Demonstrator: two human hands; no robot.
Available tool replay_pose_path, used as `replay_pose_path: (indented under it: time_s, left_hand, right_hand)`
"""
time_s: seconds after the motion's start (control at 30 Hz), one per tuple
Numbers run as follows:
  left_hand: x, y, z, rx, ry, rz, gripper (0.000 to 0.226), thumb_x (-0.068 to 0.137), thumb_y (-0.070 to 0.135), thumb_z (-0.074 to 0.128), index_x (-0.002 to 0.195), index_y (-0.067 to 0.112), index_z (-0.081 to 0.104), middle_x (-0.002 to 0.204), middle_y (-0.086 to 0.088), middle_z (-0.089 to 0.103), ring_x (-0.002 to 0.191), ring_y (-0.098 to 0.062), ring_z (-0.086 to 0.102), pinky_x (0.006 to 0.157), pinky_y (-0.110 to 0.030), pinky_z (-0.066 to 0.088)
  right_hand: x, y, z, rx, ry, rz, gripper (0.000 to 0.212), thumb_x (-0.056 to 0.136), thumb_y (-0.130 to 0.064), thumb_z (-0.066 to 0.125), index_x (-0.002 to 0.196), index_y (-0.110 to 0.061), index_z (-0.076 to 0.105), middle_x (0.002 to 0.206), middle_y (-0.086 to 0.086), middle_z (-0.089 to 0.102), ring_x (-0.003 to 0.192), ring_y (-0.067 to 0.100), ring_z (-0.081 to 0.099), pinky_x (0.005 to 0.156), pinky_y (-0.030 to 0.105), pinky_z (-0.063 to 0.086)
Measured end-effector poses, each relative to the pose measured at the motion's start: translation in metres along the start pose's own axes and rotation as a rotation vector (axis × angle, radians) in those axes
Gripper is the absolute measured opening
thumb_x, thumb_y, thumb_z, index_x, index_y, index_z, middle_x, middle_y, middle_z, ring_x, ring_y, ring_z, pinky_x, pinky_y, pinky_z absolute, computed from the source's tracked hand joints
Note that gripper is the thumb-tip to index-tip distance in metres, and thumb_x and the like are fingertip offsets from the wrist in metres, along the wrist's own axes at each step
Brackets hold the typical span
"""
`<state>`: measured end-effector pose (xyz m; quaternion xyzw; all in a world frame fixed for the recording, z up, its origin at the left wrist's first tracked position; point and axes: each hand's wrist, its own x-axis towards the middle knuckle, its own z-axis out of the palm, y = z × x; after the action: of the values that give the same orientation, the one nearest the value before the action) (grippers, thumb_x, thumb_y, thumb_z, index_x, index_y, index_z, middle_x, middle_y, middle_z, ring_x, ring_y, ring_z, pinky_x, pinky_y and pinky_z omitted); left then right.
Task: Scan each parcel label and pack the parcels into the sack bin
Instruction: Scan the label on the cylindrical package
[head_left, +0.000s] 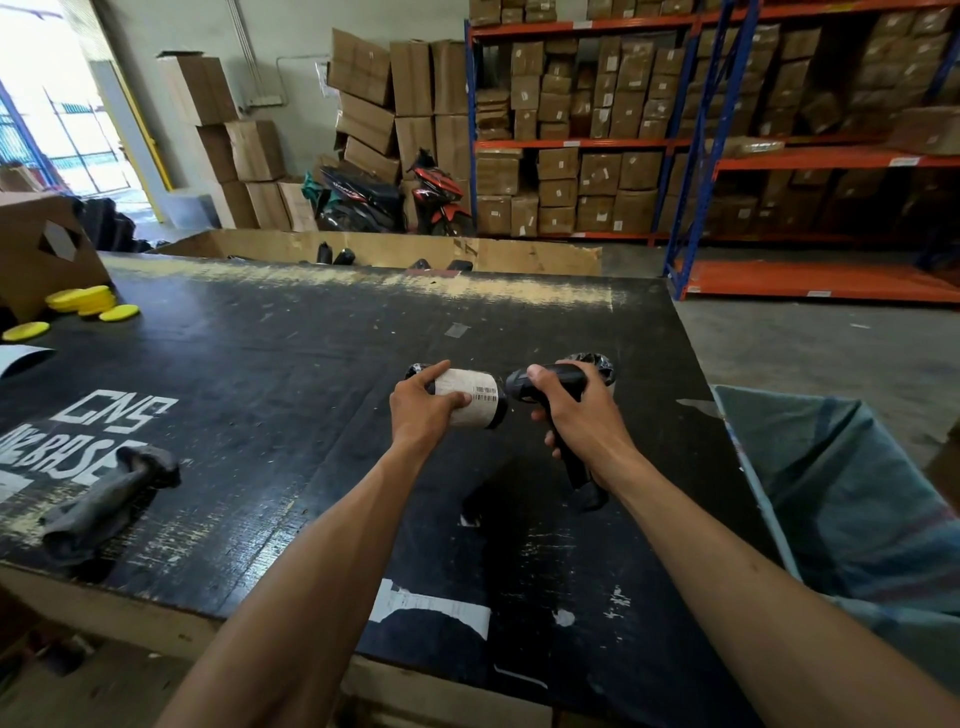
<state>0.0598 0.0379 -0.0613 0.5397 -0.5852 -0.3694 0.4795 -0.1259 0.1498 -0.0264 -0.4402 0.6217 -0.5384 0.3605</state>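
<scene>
From the head camera, a sack bin (852, 499) lined with grey-blue sacking stands just beside the right edge of the black table (260, 415), its mouth open; what lies inside cannot be told; beyond the far edge a wide cardboard crate (519, 254) holds several dark parcels. The left hand (423, 410) curls round a small black parcel (470, 397) above the table's middle, its white barcode label turned upward; the right hand (576, 415) grips a black scanner (540, 384), nose touching or just beside the label; another black parcel (597, 364) sits behind that hand. A grey wrapped bundle (109, 499) lies near the left front edge; yellow discs (83, 304) sit far left; bare tabletop stretches between.
</scene>
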Motion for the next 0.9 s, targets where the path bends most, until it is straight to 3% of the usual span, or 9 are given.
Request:
replay_pose_path:
  time_s: [0.17,0.27,0.4,0.47,0.57,0.67,0.73,0.8,0.9]
  left_hand:
    - [-0.004,-0.003,0.002,-0.019,-0.009,-0.006,0.063,0.071,0.011,0.089,0.130,0.019,0.069,0.122,-0.004,0.069,0.109,-0.018,0.065,0.098,-0.038,0.056]
    - [-0.006,-0.006,0.003,-0.027,-0.020,-0.005,0.062,0.072,0.012,0.089,0.130,0.019,0.069,0.123,-0.004,0.068,0.108,-0.016,0.065,0.096,-0.035,0.057]
    - [-0.009,-0.012,0.006,-0.045,-0.047,-0.004,0.062,0.071,0.012,0.090,0.129,0.021,0.069,0.122,-0.002,0.069,0.107,-0.015,0.066,0.094,-0.031,0.057]
    - [-0.011,-0.014,0.009,-0.054,-0.064,-0.005,0.062,0.071,0.012,0.090,0.129,0.021,0.070,0.120,-0.001,0.069,0.106,-0.013,0.066,0.094,-0.032,0.057]
    - [-0.014,-0.016,0.017,-0.061,-0.092,-0.009,0.062,0.071,0.012,0.090,0.129,0.022,0.070,0.117,0.002,0.068,0.104,-0.010,0.065,0.093,-0.030,0.057]
    - [-0.017,-0.017,0.025,-0.090,-0.114,-0.030,0.063,0.070,0.012,0.090,0.129,0.022,0.070,0.115,0.003,0.068,0.102,-0.008,0.065,0.092,-0.030,0.057]
    - [-0.018,-0.017,0.031,-0.119,-0.127,-0.046,0.063,0.070,0.011,0.091,0.128,0.023,0.070,0.116,0.002,0.069,0.101,-0.008,0.066,0.092,-0.031,0.058]
    - [-0.019,-0.016,0.038,-0.151,-0.140,-0.048,0.063,0.069,0.012,0.091,0.127,0.023,0.071,0.117,0.000,0.071,0.103,-0.011,0.068,0.093,-0.031,0.058]
    - [-0.018,-0.010,0.048,-0.197,-0.149,-0.041,0.062,0.066,0.014,0.093,0.124,0.024,0.073,0.110,0.006,0.073,0.099,-0.009,0.071,0.089,-0.029,0.059]
  right_hand:
    - [-0.002,0.013,-0.002,-0.080,0.011,0.010,0.056,0.088,-0.063,0.070,0.134,-0.036,0.050,0.094,0.005,0.077,0.051,0.008,0.067,0.047,0.022,0.054]
    - [-0.009,0.041,-0.006,-0.210,0.017,0.081,0.064,0.084,-0.069,0.069,0.137,-0.040,0.047,0.107,0.004,0.071,0.071,0.017,0.074,0.049,0.023,0.055]
    - [-0.022,0.087,-0.013,-0.368,-0.001,0.201,0.075,0.080,-0.075,0.067,0.142,-0.039,0.045,0.121,0.004,0.067,0.099,0.029,0.073,0.085,0.049,0.065]
    - [-0.027,0.103,-0.016,-0.415,-0.005,0.260,0.079,0.080,-0.076,0.066,0.145,-0.039,0.043,0.126,0.003,0.066,0.101,0.029,0.073,0.089,0.051,0.064]
    - [-0.030,0.118,-0.018,-0.479,-0.002,0.333,0.082,0.080,-0.077,0.065,0.148,-0.036,0.041,0.126,0.004,0.065,0.096,0.029,0.076,0.084,0.048,0.066]
    - [-0.032,0.126,-0.018,-0.519,0.008,0.362,0.080,0.084,-0.072,0.065,0.148,-0.031,0.042,0.117,0.004,0.067,0.063,0.019,0.078,0.059,0.036,0.067]
    - [-0.032,0.126,-0.018,-0.503,0.012,0.386,0.080,0.085,-0.072,0.065,0.149,-0.029,0.044,0.115,0.005,0.068,0.057,0.017,0.077,0.059,0.037,0.067]
    - [-0.033,0.122,-0.019,-0.571,-0.007,0.405,0.084,0.084,-0.077,0.061,0.150,-0.029,0.042,0.120,0.005,0.069,0.080,0.024,0.081,0.078,0.043,0.067]
    - [-0.029,0.113,-0.027,-0.803,0.031,0.386,0.096,0.081,-0.087,0.052,0.155,-0.028,0.034,0.144,0.009,0.060,0.129,0.035,0.061,0.104,0.047,0.046]
